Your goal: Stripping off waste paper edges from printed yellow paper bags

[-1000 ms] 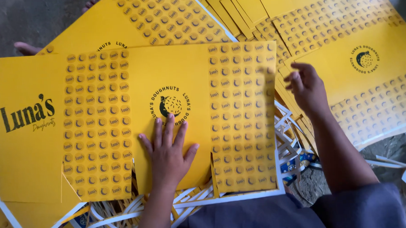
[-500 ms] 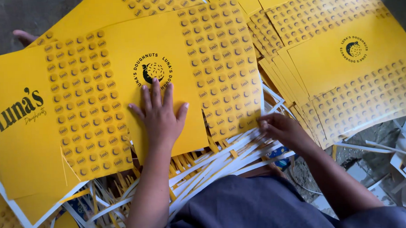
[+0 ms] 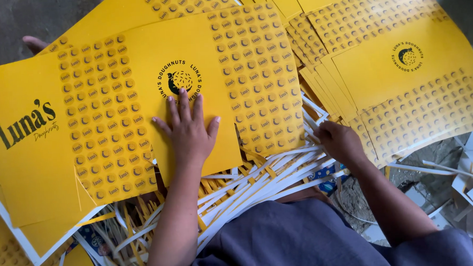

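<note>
Sheets of yellow printed card (image 3: 141, 110) lie fanned over white paper trimmings (image 3: 248, 182). The left hand (image 3: 186, 130) presses flat, fingers spread, on the top sheet; the right hand (image 3: 340, 141) curls at its lower right edge, apparently pinching it.

The left hand (image 3: 188, 130) is pressing flat on a yellow printed sheet (image 3: 141, 99), while the right hand (image 3: 340, 141) is resting among white paper strips (image 3: 259, 179).
</note>
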